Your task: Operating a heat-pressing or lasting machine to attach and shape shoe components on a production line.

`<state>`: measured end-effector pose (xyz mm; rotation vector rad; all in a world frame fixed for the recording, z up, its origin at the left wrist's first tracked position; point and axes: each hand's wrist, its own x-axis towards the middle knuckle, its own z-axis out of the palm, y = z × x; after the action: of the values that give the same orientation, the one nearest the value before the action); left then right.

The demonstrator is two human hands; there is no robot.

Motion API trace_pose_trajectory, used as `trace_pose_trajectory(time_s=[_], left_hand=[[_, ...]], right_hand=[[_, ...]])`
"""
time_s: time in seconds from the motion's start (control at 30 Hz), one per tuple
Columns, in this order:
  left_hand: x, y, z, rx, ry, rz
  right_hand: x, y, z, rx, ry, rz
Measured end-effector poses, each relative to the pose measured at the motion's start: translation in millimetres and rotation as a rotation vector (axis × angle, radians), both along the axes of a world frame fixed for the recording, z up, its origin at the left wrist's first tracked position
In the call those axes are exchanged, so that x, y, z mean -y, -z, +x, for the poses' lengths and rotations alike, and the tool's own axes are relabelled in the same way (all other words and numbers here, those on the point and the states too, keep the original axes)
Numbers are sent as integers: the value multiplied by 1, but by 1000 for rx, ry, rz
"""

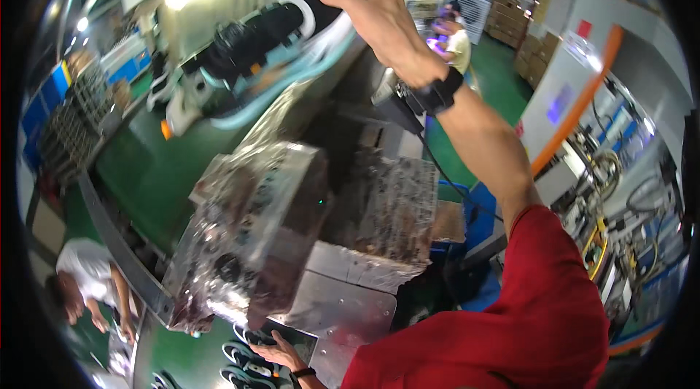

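Note:
Raised at the top of the view, my right hand [379,17] grips a black sneaker [270,39] with a pale blue and white sole. The fingers hook over its collar at the heel, and the toe end points left, blurred by motion. Under it, partly overlapped, appears a light grey shoe part [182,106] with an orange tip. Low in the view my left hand [278,352] has its fingers stretched out beside several dark sneakers [244,363] with light soles. Its fingertips come close to the uppermost one; whether they touch it is unclear.
Foil-wrapped boxy machinery [248,221] stands between my hands, with a metal plate [343,309] below. A green conveyor belt [146,170] runs along the left. A co-worker [91,272] bends at the lower left. Equipment with hoses [612,170] lines the right side.

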<state>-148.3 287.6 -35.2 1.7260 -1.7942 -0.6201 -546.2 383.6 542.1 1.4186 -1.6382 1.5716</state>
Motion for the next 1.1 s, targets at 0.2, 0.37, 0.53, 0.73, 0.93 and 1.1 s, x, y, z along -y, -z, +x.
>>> trace_pose_trajectory(time_s=[0.2, 0.37, 0.53, 0.73, 0.93, 1.1], left_hand=[[-101, -252, -112, -857, 1040, 701], [-208, -350, -213, -934, 1754, 1283], [-385, -367, -256, -651, 2023, 1963], [-574, -328, -299, -445, 1920, 1614], [-738, -312, -293, -191, 2481, 816], [-877, -281, -352, 91, 2563, 596]], right_hand=[[-181, 27, 19, 143, 10, -53], [-345, 92, 45, 523, 43, -61], [-487, 145, 83, 698, 355, -81], [-666, 247, 178, 791, 571, -426], [-758, 305, 223, 981, 972, -957], [-836, 312, 282, 880, 1363, -932]])
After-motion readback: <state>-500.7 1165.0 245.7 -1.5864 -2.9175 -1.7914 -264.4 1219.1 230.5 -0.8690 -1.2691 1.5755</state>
